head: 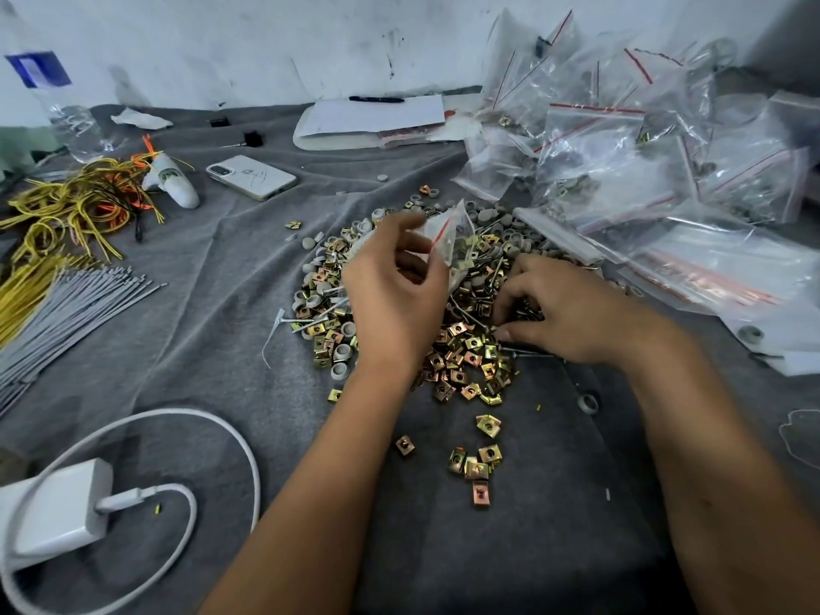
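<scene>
Left hand (395,299): you pinch a small zip bag (450,241) above the clip nut pile (461,352).
Right hand (568,317): your fingers curl into that pile; grasp cannot be told.

The left hand (395,299) and right hand (572,317) are bare, as are both forearms as far as they show; nails seen on the fingers (519,286) are short; a small dark speck marks the right forearm
</scene>
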Available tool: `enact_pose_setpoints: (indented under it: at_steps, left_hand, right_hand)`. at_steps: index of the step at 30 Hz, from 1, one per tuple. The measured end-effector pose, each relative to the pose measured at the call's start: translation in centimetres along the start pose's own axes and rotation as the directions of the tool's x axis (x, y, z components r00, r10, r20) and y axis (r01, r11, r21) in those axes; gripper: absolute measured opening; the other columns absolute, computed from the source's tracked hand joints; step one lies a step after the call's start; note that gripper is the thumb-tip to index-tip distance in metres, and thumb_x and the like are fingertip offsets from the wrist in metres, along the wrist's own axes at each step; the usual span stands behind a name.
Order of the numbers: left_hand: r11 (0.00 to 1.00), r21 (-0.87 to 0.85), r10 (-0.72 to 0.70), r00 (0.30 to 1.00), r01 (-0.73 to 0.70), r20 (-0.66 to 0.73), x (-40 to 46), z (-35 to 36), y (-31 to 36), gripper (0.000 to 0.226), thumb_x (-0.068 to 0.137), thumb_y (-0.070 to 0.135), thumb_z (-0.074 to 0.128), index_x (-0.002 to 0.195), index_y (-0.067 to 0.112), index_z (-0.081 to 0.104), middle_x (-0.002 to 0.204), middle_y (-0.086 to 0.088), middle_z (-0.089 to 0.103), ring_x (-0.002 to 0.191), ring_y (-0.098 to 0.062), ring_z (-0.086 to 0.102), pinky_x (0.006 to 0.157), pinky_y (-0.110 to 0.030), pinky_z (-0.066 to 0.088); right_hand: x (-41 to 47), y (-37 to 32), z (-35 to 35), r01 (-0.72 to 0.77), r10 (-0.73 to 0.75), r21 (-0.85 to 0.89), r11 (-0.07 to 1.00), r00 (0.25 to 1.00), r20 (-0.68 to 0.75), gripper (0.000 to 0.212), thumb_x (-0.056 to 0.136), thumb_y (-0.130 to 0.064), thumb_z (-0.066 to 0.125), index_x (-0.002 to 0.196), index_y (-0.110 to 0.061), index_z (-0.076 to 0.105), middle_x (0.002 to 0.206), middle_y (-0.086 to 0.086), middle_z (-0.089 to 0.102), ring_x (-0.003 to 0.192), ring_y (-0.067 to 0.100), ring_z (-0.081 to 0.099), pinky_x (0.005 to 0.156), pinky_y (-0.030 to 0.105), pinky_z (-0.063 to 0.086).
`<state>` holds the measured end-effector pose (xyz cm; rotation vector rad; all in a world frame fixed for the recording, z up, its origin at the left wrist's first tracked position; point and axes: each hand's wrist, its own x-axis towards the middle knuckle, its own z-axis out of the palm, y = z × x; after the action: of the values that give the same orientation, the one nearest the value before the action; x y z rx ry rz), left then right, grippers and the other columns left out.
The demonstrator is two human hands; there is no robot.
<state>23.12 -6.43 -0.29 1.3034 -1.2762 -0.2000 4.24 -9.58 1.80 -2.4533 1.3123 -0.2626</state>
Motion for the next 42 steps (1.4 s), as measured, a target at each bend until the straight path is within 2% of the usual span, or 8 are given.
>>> enact_pose_setpoints:
  at_steps: [3, 6, 12, 18, 29, 34, 38, 42]
  left_hand:
    - [0.964, -0.192, -0.194, 0.980, 0.182, -0.042, 0.7, -0.4, -0.2, 0.025, 0.088, 0.001, 0.074, 0.106, 0.017, 0.068, 0.087, 0.002, 0.073, 0.071, -0.004, 0.068, 0.063, -0.018, 0.056]
    - [0.955, -0.194, -0.229, 0.973, 0.222, -0.013, 0.8, -0.5, -0.5, 0.020, 0.087, 0.001, 0.075, 0.100, 0.015, 0.070, 0.087, 0.002, 0.073, 0.069, -0.001, 0.066, 0.063, -0.017, 0.055]
    - [0.998, -0.007, 0.057, 0.990, -0.056, 0.129, -0.1, 0.6, -0.6, 0.013, 0.087, 0.006, 0.078, 0.095, 0.012, 0.071, 0.080, 0.003, 0.070, 0.066, -0.011, 0.066, 0.059, -0.021, 0.055]
    - [0.971, 0.090, 0.197, 0.958, -0.220, 0.210, -0.6, 1.2, -0.7, 0.014, 0.082, 0.005, 0.079, 0.094, 0.009, 0.073, 0.081, 0.002, 0.070, 0.066, -0.009, 0.064, 0.060, -0.025, 0.054]
    - [0.993, 0.052, 0.102, 0.992, -0.106, 0.079, -0.5, 1.1, -0.5, 0.010, 0.084, 0.006, 0.077, 0.092, 0.011, 0.072, 0.078, 0.005, 0.067, 0.065, -0.007, 0.062, 0.059, -0.013, 0.047]
    - [0.999, -0.035, -0.019, 0.998, 0.017, -0.053, -0.1, 0.4, -0.3, 0.012, 0.086, 0.004, 0.073, 0.093, 0.014, 0.072, 0.080, 0.006, 0.068, 0.069, -0.007, 0.064, 0.062, -0.015, 0.050]
    - [0.994, -0.070, -0.095, 0.992, 0.089, -0.087, 0.1, 0.2, -0.2, 0.013, 0.086, 0.001, 0.072, 0.093, 0.012, 0.071, 0.079, 0.005, 0.069, 0.069, -0.007, 0.064, 0.063, -0.015, 0.051]
    - [0.994, -0.058, -0.092, 0.992, 0.088, -0.081, 0.1, 0.2, -0.3, 0.011, 0.086, 0.002, 0.073, 0.094, 0.010, 0.072, 0.080, 0.004, 0.069, 0.071, -0.008, 0.065, 0.062, -0.014, 0.051]
  right_hand:
    - [0.0, 0.0, 0.1, 0.021, -0.021, 0.000, 1.000, 1.000, 0.011, 0.013, 0.086, -0.038, 0.079, 0.092, -0.034, 0.068, 0.104, -0.011, 0.052, 0.097, 0.009, 0.053, 0.087, 0.037, 0.048]
    - [0.2, 0.2, 0.6, 0.052, -0.047, 0.077, 0.996, 0.997, -0.062, 0.014, 0.090, -0.032, 0.076, 0.092, -0.033, 0.062, 0.099, -0.013, 0.055, 0.091, 0.006, 0.053, 0.079, 0.033, 0.044]
    - [0.5, -0.2, 0.7, 0.196, 0.020, 0.419, 0.887, 0.889, -0.458, 0.012, 0.087, -0.013, 0.080, 0.093, -0.021, 0.073, 0.086, -0.012, 0.072, 0.082, 0.003, 0.068, 0.075, 0.015, 0.051]
    - [0.9, -0.2, 1.5, 0.126, 0.148, 0.524, 0.842, 0.881, -0.450, 0.009, 0.087, -0.013, 0.080, 0.090, -0.021, 0.077, 0.074, -0.010, 0.077, 0.073, 0.002, 0.074, 0.069, 0.016, 0.056]
    - [0.9, 0.0, 1.0, 0.181, 0.230, 0.598, 0.781, 0.807, -0.544, 0.011, 0.095, -0.020, 0.071, 0.086, -0.026, 0.071, 0.076, -0.008, 0.077, 0.053, 0.000, 0.062, 0.054, 0.017, 0.048]
    - [0.6, 0.7, 1.0, -0.064, 0.252, 0.313, 0.947, 0.755, -0.606, 0.009, 0.088, -0.029, 0.081, 0.094, -0.022, 0.077, 0.079, -0.010, 0.072, 0.065, -0.002, 0.062, 0.062, 0.019, 0.045]
    - [0.2, 0.5, 0.4, 0.052, 0.056, 0.194, 0.980, 0.855, -0.515, 0.015, 0.080, -0.025, 0.087, 0.091, -0.023, 0.076, 0.087, -0.007, 0.065, 0.075, 0.002, 0.055, 0.065, 0.027, 0.045]
    - [0.0, -0.1, 0.3, 0.145, -0.124, 0.107, 0.984, 0.976, -0.179, 0.013, 0.077, -0.038, 0.087, 0.084, -0.031, 0.078, 0.090, -0.010, 0.062, 0.093, 0.013, 0.054, 0.089, 0.039, 0.045]
